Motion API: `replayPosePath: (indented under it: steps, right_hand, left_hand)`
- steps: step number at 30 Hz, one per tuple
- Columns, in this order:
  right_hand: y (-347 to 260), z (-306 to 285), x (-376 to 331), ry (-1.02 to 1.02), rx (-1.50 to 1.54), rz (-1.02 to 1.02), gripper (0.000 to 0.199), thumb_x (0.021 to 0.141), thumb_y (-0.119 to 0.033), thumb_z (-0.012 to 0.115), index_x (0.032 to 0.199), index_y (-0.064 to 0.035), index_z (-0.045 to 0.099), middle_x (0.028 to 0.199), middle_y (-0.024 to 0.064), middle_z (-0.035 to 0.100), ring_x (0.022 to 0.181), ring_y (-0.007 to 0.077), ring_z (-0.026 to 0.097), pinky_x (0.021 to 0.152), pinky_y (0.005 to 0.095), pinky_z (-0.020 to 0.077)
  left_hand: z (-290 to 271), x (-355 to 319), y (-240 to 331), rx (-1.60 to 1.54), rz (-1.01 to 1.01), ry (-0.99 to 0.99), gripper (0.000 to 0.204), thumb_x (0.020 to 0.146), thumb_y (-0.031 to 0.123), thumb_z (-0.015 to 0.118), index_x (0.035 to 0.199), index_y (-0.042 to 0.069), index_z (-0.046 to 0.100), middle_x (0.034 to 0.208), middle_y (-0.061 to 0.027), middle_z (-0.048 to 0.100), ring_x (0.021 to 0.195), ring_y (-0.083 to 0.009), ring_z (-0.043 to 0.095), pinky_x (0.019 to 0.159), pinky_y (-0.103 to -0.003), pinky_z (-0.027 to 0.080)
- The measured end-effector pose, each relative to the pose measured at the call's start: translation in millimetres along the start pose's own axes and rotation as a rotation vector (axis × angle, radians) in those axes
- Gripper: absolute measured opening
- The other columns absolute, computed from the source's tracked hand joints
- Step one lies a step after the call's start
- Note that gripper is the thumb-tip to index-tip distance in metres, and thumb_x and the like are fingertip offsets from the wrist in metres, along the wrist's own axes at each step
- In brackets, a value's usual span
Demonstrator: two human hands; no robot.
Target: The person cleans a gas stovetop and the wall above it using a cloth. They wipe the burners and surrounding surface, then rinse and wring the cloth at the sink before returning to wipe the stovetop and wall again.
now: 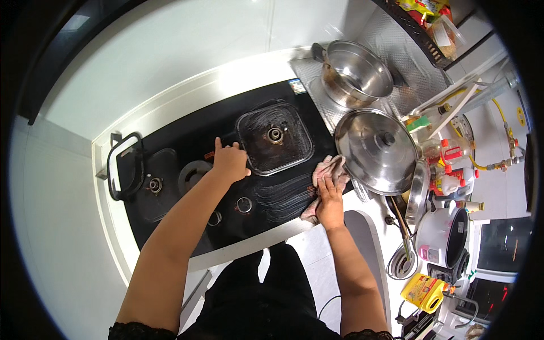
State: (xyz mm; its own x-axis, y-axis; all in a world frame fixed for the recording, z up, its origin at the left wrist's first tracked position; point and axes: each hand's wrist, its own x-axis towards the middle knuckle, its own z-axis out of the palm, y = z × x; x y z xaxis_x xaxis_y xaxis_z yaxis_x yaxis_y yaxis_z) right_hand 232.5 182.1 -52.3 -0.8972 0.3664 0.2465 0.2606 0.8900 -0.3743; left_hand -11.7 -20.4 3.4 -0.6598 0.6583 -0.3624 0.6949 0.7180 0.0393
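A black gas hob [187,127] lies before me, with a square metal-rimmed burner tray [294,139] on its right side. Whitish streaks of wiped wetness cover the black surface below that tray. My right hand [330,207] presses a pinkish-white cloth [328,169] down at the hob's right edge, fingers over the fabric. Over the middle of the hob, beside the tray's left rim, is my left hand [230,162], its fingers apart and nothing in them. Two round control knobs [243,204] sit near the front edge.
A black ring-shaped part [194,175] lies left of centre. At the far left a black pan support [126,166] leans against the ledge. Right of the hob stand a steel pot [357,73], a large lid [377,148], bottles [450,153], a rice cooker [442,235] and a yellow jug [424,292].
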Motion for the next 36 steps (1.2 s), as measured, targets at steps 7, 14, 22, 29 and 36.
replayPosePath:
  steps: [7, 14, 22, 29, 36]
  right_hand:
    - [-150, 58, -67, -0.085, 0.077, -0.232, 0.061, 0.074, -0.009, 0.057, 0.133, 0.0002, 0.047, 0.138, 0.0218, 0.046, 0.129, 0.0459, 0.039, 0.106, 0.0614, 0.0272]
    - [-110, 15, -48, -0.073, 0.145, -0.281, 0.067, 0.078, -0.036, 0.065, 0.132, -0.0022, 0.048, 0.140, 0.0252, 0.041, 0.134, 0.0500, 0.031, 0.108, 0.0626, 0.0227]
    - [-58, 23, -53, 0.220, -0.198, 0.075, 0.052, 0.081, -0.023, 0.056, 0.128, 0.0000, 0.051, 0.130, 0.0273, 0.046, 0.115, 0.0506, 0.043, 0.094, 0.0548, 0.0388]
    - [-265, 80, -121, -0.229, -0.085, -0.330, 0.054, 0.082, -0.022, 0.056, 0.132, -0.0040, 0.049, 0.133, 0.0172, 0.046, 0.114, 0.0387, 0.049, 0.099, 0.0589, 0.0349]
    - [-206, 92, -108, -0.233, -0.030, -0.441, 0.060, 0.075, -0.021, 0.065, 0.132, -0.0095, 0.052, 0.129, 0.0157, 0.052, 0.108, 0.0340, 0.053, 0.088, 0.0492, 0.0429]
  left_hand:
    - [13, -71, 11, -0.387, 0.087, 0.612, 0.035, 0.085, 0.030, 0.065, 0.114, 0.012, 0.064, 0.117, -0.0079, 0.065, 0.112, -0.0228, 0.060, 0.109, -0.060, 0.022]
    - [64, -186, 33, -0.505, -0.009, 0.777, 0.033, 0.082, 0.012, 0.067, 0.114, 0.007, 0.064, 0.118, -0.0091, 0.065, 0.113, -0.0252, 0.060, 0.110, -0.055, 0.022]
    - [128, -271, 5, -0.512, -0.274, 0.647, 0.040, 0.078, 0.011, 0.069, 0.118, 0.007, 0.062, 0.124, -0.0125, 0.061, 0.118, -0.0296, 0.056, 0.109, -0.057, 0.021]
    - [155, -288, -34, -0.414, -0.380, 0.467, 0.049, 0.078, 0.018, 0.068, 0.125, 0.008, 0.058, 0.139, -0.0162, 0.048, 0.131, -0.0335, 0.041, 0.109, -0.059, 0.022]
    - [165, -306, -77, -0.334, -0.252, 0.381, 0.049, 0.080, 0.027, 0.068, 0.124, 0.007, 0.059, 0.142, -0.0147, 0.045, 0.134, -0.0311, 0.038, 0.109, -0.059, 0.022]
